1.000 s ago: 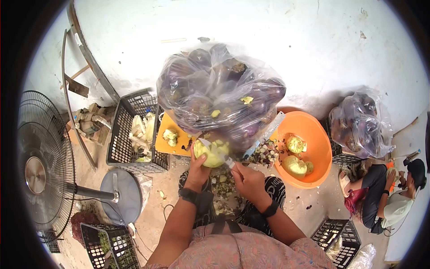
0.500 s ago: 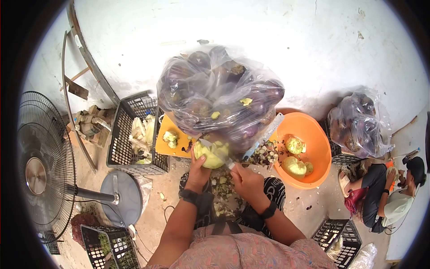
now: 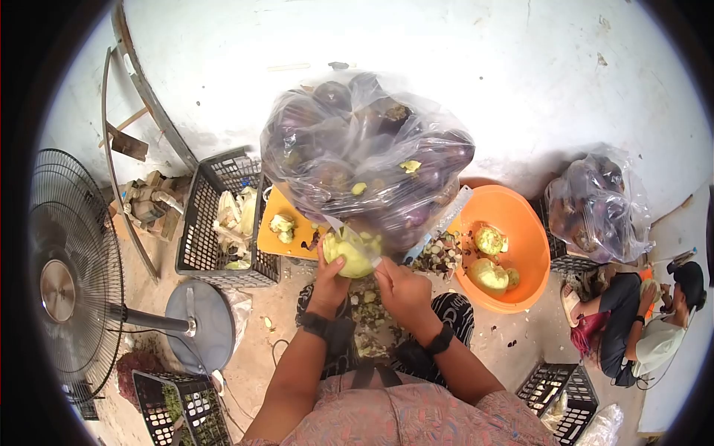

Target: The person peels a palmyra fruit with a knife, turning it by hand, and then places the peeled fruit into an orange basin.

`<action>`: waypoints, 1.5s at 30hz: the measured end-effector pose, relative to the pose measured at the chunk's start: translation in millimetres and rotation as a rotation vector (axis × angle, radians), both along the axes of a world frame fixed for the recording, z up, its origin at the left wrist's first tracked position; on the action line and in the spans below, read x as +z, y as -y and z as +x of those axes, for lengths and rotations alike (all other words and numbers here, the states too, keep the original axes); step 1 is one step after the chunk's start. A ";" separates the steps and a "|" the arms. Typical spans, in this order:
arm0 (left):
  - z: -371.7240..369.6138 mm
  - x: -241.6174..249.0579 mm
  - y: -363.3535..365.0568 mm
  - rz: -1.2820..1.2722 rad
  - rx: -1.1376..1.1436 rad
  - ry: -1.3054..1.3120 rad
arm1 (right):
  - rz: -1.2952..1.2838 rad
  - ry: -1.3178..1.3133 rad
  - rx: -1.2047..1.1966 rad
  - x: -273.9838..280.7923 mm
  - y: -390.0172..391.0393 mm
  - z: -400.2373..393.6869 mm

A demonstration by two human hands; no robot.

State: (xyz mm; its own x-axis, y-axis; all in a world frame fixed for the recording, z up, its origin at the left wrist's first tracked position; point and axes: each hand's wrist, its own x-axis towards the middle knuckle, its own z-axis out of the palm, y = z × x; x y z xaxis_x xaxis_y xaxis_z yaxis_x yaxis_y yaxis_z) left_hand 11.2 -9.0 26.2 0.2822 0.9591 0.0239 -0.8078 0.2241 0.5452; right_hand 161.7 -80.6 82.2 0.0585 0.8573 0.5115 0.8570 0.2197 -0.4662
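While left fingers (image 3: 335, 265) grasp the pale vegetable (image 3: 346, 257), the knife (image 3: 352, 236) (clenched in right fingers (image 3: 382, 276)) slants, tip forward and left.

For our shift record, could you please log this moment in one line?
left hand: holding peeled vegetable | right hand: gripping knife | orange basin: peeled pieces inside

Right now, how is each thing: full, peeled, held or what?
Pale green vegetable: peeled, held in the left hand
Knife: held in the right hand, blade at the vegetable
Big clear bag: bulging with purple vegetables
Orange bowl: partly filled, peeled vegetables inside
Fan: upright; can't tell if it's on
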 end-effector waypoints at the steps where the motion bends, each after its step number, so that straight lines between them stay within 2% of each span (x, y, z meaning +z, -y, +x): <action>1: 0.0 0.2 -0.4 -0.001 -0.003 0.000 | 0.017 0.004 0.013 -3.2 -4.8 -1.2; 6: -0.2 -1.1 -0.6 -0.019 -0.012 0.028 | -0.053 0.023 0.006 5.4 -0.9 -1.4; 15: 1.6 -3.1 0.4 0.001 0.008 -0.010 | 0.038 0.022 -0.047 -6.1 33.0 20.2; 23: -1.5 1.9 0.9 -0.034 -0.019 0.014 | -0.071 -0.017 0.002 5.1 13.5 10.9; 28: -1.0 1.3 0.1 -0.034 -0.031 0.022 | -0.019 -0.026 0.023 5.7 1.5 7.2; 36: -1.5 -2.5 0.0 -0.005 -0.022 0.028 | -0.078 -0.056 0.031 10.3 13.1 10.2; 38: -2.6 -3.3 -0.7 -0.007 -0.023 0.035 | -0.153 -0.136 0.006 12.6 24.9 11.8; 45: -1.1 -5.3 -1.0 -0.013 -0.017 0.035 | -0.073 -0.121 0.022 8.8 16.1 11.4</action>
State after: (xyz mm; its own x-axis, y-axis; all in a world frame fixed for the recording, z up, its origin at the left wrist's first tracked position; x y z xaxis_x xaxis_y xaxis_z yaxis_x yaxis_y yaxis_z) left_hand 10.1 -8.0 20.9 0.2980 0.9543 0.0214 -0.8221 0.2452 0.5139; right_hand 173.1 -96.7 91.0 0.0964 0.8936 0.4384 0.7888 0.2000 -0.5812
